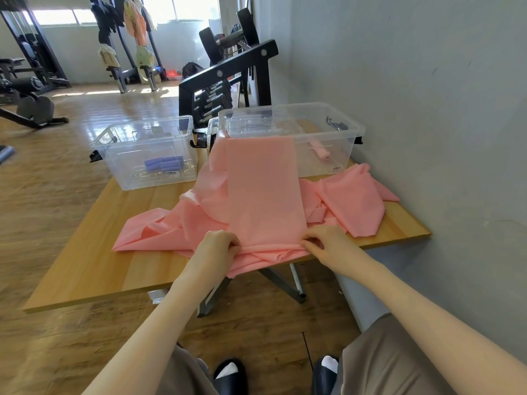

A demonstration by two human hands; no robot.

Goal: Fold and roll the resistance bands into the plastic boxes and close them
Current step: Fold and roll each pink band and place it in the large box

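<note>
A long pink resistance band (263,189) lies stretched from the rim of the right clear plastic box (346,131) down to the table's near edge, over a heap of other pink bands (353,201). My left hand (218,248) and my right hand (328,242) each pinch the band's near end at its two corners. One rolled pink band (320,151) sits inside the right box. The left clear box (114,155) holds rolled purple bands (163,163). Both boxes stand open.
The wooden table (94,252) stands against a grey wall (427,81) on the right. A dumbbell rack (228,72) stands right behind the boxes. Gym machines fill the far room. My knees and shoes show below the table edge.
</note>
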